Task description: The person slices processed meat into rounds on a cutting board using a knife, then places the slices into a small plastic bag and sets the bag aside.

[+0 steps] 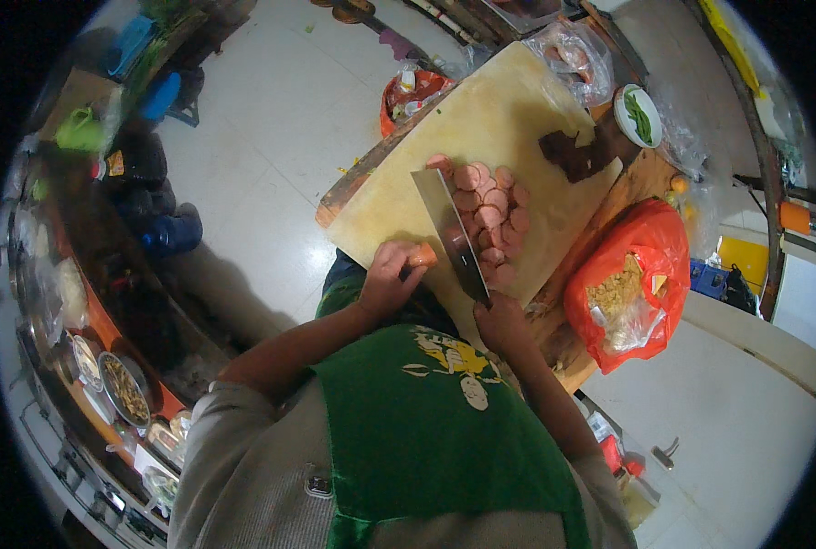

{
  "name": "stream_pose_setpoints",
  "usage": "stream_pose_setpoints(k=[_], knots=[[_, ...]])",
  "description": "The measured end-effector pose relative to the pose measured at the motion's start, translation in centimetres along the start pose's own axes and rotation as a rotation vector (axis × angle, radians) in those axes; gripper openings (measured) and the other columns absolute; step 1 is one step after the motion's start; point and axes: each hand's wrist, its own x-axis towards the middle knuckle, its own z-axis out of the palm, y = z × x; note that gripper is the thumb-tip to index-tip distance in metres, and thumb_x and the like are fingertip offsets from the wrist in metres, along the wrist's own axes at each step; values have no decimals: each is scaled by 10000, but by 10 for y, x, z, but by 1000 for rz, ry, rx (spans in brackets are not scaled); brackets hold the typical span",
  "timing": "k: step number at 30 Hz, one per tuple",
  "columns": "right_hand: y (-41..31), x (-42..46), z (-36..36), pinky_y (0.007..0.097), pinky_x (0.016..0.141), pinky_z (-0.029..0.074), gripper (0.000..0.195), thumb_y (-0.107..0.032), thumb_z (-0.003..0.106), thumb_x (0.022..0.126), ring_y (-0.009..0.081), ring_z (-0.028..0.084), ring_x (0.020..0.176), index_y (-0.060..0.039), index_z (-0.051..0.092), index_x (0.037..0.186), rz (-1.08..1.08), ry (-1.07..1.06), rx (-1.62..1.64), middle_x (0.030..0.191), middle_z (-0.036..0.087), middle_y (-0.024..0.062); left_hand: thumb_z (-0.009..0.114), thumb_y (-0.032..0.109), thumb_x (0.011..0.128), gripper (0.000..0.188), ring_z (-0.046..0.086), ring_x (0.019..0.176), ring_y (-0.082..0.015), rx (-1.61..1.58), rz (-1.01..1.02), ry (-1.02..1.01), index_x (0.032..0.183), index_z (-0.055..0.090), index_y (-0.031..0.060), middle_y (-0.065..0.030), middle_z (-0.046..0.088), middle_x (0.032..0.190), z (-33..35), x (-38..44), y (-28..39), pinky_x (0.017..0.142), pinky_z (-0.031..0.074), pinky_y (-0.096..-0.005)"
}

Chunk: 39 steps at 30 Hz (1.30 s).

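On a large yellowish cutting board (380, 199), my left hand (389, 278) grips a short pinkish piece of sausage (422, 256) between thumb and fingers. My right hand (500, 319) holds the handle of a broad cleaver (449, 230), its blade reaching away from me across the board. To the blade's right lies a loose pile of round sausage slices (490, 216). The piece in my left hand is left of the blade, apart from it. A dark, irregular patch (576, 154) shows on the board farther right; what it is, I cannot tell.
A red plastic bag (675, 302) with crumbly tan food stands right of the board. Beyond are a white bowl (621, 113) of green vegetables and a clear bag (603, 79). Another red bag (385, 113) sits past the board's left edge. Far left, a counter holds a metal bowl (148, 405) of food.
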Motion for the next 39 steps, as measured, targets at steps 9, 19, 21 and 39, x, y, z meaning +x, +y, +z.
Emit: stream_pose_setpoints(k=[9, 19, 21, 39], knots=[[-27, -16, -4, 541, 798, 500, 262, -179, 543, 875, 467, 635, 870, 13, 639, 1024, -149, 22, 16, 884, 647, 300, 770, 107, 763, 330, 572, 953, -360, 11, 46, 43, 1036, 607, 22, -158, 589, 1005, 3, -2, -4, 837, 487, -418], [-16, -50, -21, 523, 798, 517, 268, -194, 572, 864, 462, 647, 859, 1, 670, 1019, 72, -130, -70, 901, 661, 295, 794, 120, 757, 316, 602, 965, -341, 22, -12, 3, 1001, 615, 27, -144, 633, 1018, 3, -3, -8, 846, 502, -411], [-16, -56, -24, 521, 813, 516, 281, -190, 567, 855, 460, 648, 872, 10, 667, 1026, 71, -163, -63, 910, 662, 296, 795, 118, 752, 315, 602, 961, -340, 27, -18, -6, 995, 618, 25, -142, 632, 1011, 3, -4, -8, 843, 501, -409], [-12, 5, 12, 548, 794, 498, 253, -142, 534, 841, 484, 624, 843, 14, 653, 1002, -49, -93, -100, 896, 649, 296, 758, 127, 789, 309, 590, 939, -366, -25, -19, 29, 1042, 622, 13, -174, 607, 1013, -3, -6, -5, 814, 501, -426]])
